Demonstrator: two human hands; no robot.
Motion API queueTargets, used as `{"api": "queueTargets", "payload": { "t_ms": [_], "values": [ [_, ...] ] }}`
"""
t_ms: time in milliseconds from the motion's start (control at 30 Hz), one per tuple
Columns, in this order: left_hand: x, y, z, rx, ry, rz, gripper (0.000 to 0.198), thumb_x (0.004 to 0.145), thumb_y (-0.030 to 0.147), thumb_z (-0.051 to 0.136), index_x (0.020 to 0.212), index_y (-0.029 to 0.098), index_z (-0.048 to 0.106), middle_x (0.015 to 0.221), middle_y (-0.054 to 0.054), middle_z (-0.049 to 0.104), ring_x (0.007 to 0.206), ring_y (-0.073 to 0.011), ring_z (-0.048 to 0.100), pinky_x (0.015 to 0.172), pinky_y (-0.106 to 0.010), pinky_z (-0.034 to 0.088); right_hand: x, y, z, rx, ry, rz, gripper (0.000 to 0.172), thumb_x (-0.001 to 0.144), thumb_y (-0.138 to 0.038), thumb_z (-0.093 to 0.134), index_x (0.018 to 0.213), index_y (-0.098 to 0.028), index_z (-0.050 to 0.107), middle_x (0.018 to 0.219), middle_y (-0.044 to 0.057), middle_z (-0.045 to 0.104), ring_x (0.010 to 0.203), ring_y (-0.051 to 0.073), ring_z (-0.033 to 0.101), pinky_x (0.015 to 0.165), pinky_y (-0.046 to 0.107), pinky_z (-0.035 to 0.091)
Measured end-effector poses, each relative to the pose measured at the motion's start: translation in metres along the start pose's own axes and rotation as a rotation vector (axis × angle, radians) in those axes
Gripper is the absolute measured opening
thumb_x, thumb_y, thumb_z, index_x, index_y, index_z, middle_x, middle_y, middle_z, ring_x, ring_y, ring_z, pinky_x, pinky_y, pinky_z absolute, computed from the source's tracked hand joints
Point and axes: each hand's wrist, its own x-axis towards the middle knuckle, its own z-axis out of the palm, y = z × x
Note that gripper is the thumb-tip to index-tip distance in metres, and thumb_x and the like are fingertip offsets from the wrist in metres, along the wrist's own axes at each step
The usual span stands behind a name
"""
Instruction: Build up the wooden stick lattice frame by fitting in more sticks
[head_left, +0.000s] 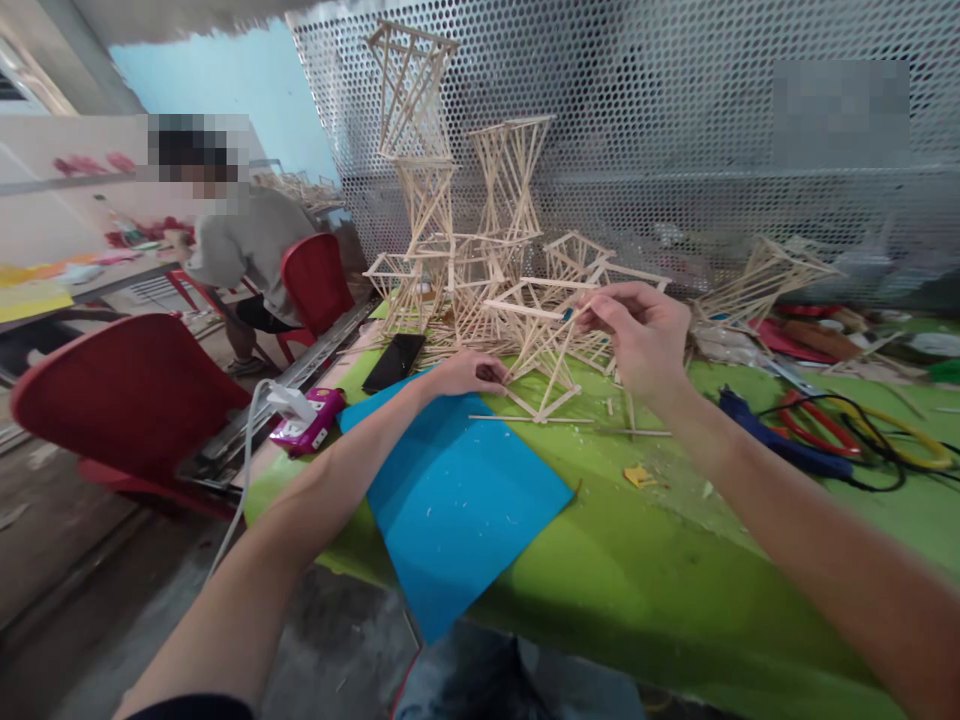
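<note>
A small frame of thin wooden sticks (541, 410) stands on the green tabletop in front of me. My left hand (474, 373) is at its lower left corner, fingers curled together around the stick ends there. At the upper right of the frame, my right hand (637, 325) pinches near the top edge, beside a small dark blue spot; what lies between the fingertips is too small to tell. Loose sticks (530, 419) lie just in front of the frame. A blue sheet (461, 500) lies below my left hand and hangs over the table's front edge.
Tall stick towers (427, 190) rise behind, before a perforated metal screen (637, 60). A phone (394, 362) and purple power strip (307, 422) lie left. Blue-handled tool (780, 440), red-handled pliers (821, 425) and cables lie right. A seated person (251, 245) and red chair (127, 400) are far left.
</note>
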Motion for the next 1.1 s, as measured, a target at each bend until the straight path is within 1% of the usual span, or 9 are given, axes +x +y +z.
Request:
{"api": "queueTargets", "payload": {
  "t_ms": [133, 267, 467, 567, 700, 833, 933, 1033, 1100],
  "values": [
    [-0.001, 0.001, -0.001, -0.010, 0.008, -0.004, 0.046, 0.084, 0.055, 0.081, 0.110, 0.018, 0.075, 0.104, -0.007, 0.079, 0.094, -0.0174, 0.074, 0.083, -0.026, 0.056, 0.002, -0.004, -0.003, -0.019, 0.008, -0.011, 0.010, 0.090, -0.037, 0.079, 0.089, -0.027, 0.076, 0.079, 0.002, 0.073, 0.070, 0.017, 0.071, 0.071, 0.038, 0.066],
    [0.002, -0.003, 0.000, 0.075, -0.001, 0.008, 0.042, 0.087, 0.055, 0.079, 0.107, 0.018, 0.077, 0.101, -0.006, 0.078, 0.091, -0.0162, 0.072, 0.080, -0.024, 0.054, 0.000, -0.001, -0.003, -0.046, -0.025, 0.017, 0.012, 0.091, -0.039, 0.078, 0.089, -0.028, 0.076, 0.082, 0.003, 0.075, 0.072, 0.018, 0.072, 0.074, 0.040, 0.067],
    [0.003, -0.002, -0.001, 0.179, -0.014, 0.090, 0.034, 0.091, 0.049, 0.076, 0.106, 0.019, 0.078, 0.107, -0.009, 0.077, 0.095, -0.0168, 0.071, 0.084, -0.025, 0.053, -0.006, 0.000, 0.001, -0.002, -0.073, 0.051, 0.012, 0.090, -0.038, 0.080, 0.092, -0.026, 0.080, 0.085, 0.003, 0.078, 0.074, 0.017, 0.074, 0.077, 0.038, 0.069],
    [0.003, -0.004, -0.001, 0.200, -0.017, 0.109, 0.034, 0.093, 0.049, 0.075, 0.107, 0.018, 0.078, 0.109, -0.009, 0.076, 0.095, -0.0170, 0.071, 0.084, -0.026, 0.053, -0.007, 0.001, 0.003, 0.007, -0.090, 0.066, 0.014, 0.088, -0.038, 0.082, 0.093, -0.025, 0.082, 0.086, 0.003, 0.079, 0.075, 0.017, 0.075, 0.079, 0.037, 0.069],
    [0.005, -0.006, 0.000, 0.221, -0.015, 0.135, 0.035, 0.095, 0.051, 0.071, 0.107, 0.019, 0.078, 0.106, -0.008, 0.076, 0.094, -0.0161, 0.070, 0.084, -0.025, 0.051, -0.005, 0.008, 0.005, 0.056, -0.075, 0.120, 0.018, 0.086, -0.039, 0.085, 0.093, -0.023, 0.082, 0.084, 0.003, 0.079, 0.074, 0.017, 0.076, 0.080, 0.037, 0.070],
    [0.006, -0.002, -0.001, 0.261, -0.019, 0.160, 0.033, 0.097, 0.050, 0.069, 0.104, 0.020, 0.079, 0.105, -0.007, 0.076, 0.095, -0.0170, 0.069, 0.084, -0.026, 0.050, 0.000, 0.017, 0.006, 0.134, -0.082, 0.224, 0.021, 0.082, -0.040, 0.088, 0.091, -0.023, 0.080, 0.084, 0.003, 0.079, 0.075, 0.016, 0.076, 0.081, 0.035, 0.069],
    [0.005, 0.001, -0.002, 0.291, -0.018, 0.153, 0.033, 0.097, 0.049, 0.068, 0.103, 0.019, 0.079, 0.107, -0.008, 0.076, 0.099, -0.0185, 0.069, 0.086, -0.026, 0.049, 0.003, 0.019, 0.006, 0.195, -0.101, 0.286, 0.026, 0.078, -0.042, 0.091, 0.088, -0.023, 0.075, 0.083, 0.002, 0.078, 0.074, 0.015, 0.076, 0.076, 0.031, 0.068],
    [0.005, 0.003, -0.003, 0.298, -0.029, 0.138, 0.033, 0.098, 0.049, 0.067, 0.104, 0.019, 0.080, 0.108, -0.009, 0.076, 0.100, -0.0190, 0.069, 0.088, -0.026, 0.050, 0.006, 0.013, 0.004, 0.178, -0.120, 0.268, 0.033, 0.076, -0.041, 0.093, 0.092, -0.024, 0.069, 0.084, 0.000, 0.078, 0.072, 0.015, 0.075, 0.073, 0.030, 0.067],
    [0.006, 0.003, -0.004, 0.292, -0.046, 0.126, 0.033, 0.098, 0.049, 0.067, 0.104, 0.019, 0.081, 0.108, -0.009, 0.076, 0.099, -0.0191, 0.069, 0.088, -0.026, 0.050, 0.008, 0.006, 0.002, 0.097, -0.153, 0.213, 0.036, 0.079, -0.041, 0.091, 0.103, -0.025, 0.068, 0.082, 0.000, 0.078, 0.071, 0.016, 0.076, 0.073, 0.033, 0.068]
  ]
}}
